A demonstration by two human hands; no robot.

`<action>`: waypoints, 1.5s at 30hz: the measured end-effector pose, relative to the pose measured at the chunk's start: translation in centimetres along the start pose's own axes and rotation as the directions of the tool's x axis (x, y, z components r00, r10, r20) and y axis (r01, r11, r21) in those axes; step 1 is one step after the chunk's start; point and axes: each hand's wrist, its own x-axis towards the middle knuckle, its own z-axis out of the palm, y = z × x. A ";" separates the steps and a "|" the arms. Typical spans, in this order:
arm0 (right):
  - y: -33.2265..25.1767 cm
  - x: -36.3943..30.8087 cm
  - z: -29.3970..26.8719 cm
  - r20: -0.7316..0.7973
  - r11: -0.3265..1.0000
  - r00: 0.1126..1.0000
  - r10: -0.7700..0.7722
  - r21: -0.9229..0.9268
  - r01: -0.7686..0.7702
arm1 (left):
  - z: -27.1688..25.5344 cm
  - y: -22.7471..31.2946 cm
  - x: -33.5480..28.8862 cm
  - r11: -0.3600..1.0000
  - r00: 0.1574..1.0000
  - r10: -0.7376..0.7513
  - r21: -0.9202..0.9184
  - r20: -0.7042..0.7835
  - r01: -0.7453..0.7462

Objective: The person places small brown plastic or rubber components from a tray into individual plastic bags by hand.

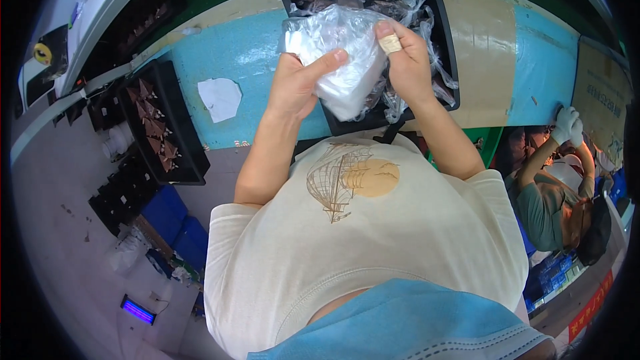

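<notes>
A stack of clear plastic bags (343,60) is held up between my two hands, above a black tray (448,47). My left hand (300,80) is closed on the left side of the stack, its thumb lying across the front. At the upper right edge, my right hand (405,57) pinches the plastic; a tan wrap covers part of its thumb. Behind and below the stack, several dark brown pieces in crumpled clear bags (393,3) fill the tray. The fingers behind the plastic are hidden.
A bench with a blue surface (233,47) and a tan strip (480,60) runs across. A torn white sheet (220,99) lies left of the tray. Another black tray (190,127) with brown triangular pieces stands further left. At right, a co-worker (557,207) wears white gloves near a cardboard box (600,93).
</notes>
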 end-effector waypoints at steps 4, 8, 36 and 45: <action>-2.2 -0.2 -1.2 0.027 0.999 0.999 -0.030 0.030 0.029 | 0.3 -0.5 -0.5 0.995 0.998 0.065 0.074 -0.023 -0.063; -2.3 0.2 -2.4 0.292 0.987 0.945 0.150 -0.095 -0.127 | 0.3 -0.6 -0.8 0.975 0.998 0.058 0.215 0.028 -0.063; -1.5 0.0 -3.1 -0.087 0.983 0.994 -0.061 0.165 0.075 | 0.1 -0.4 -0.8 0.991 0.989 -0.124 -0.032 0.080 0.127; -1.3 0.1 -5.0 -0.146 0.983 0.983 -0.115 0.127 0.134 | 1.5 -0.9 -0.2 0.996 0.992 -0.078 0.050 0.104 0.073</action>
